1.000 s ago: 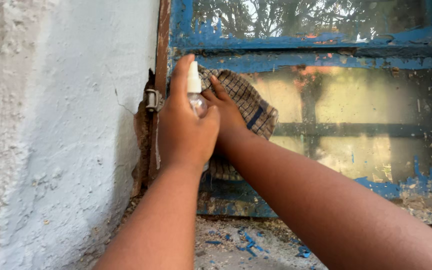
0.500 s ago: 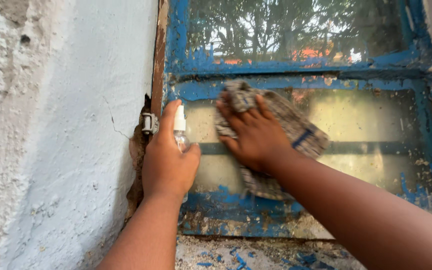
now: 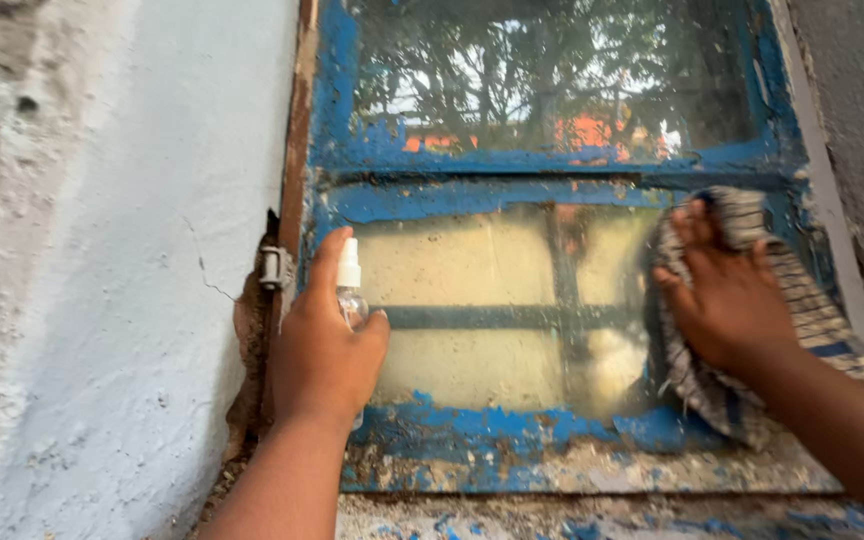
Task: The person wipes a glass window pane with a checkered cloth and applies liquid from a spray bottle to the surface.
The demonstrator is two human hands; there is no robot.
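My left hand (image 3: 324,350) grips a small clear spray bottle (image 3: 350,290) with a white nozzle, held upright at the lower left corner of the window. My right hand (image 3: 727,295) presses a checked grey and blue cloth (image 3: 802,300) flat against the right side of the lower glass pane (image 3: 482,320). The pane is dirty and yellowish. It sits in a blue frame (image 3: 472,195) with peeling paint.
A rough white plastered wall (image 3: 102,280) stands to the left, cracked and broken beside a metal hinge (image 3: 274,268). An upper pane (image 3: 552,70) reflects trees. The sill (image 3: 572,515) below carries blue paint flakes and grit. A grey wall (image 3: 862,130) closes in on the right.
My right hand has swept the cloth across the lower pane from its left side to its right edge. My left hand with the bottle has stayed by the left frame, slightly lower in view.
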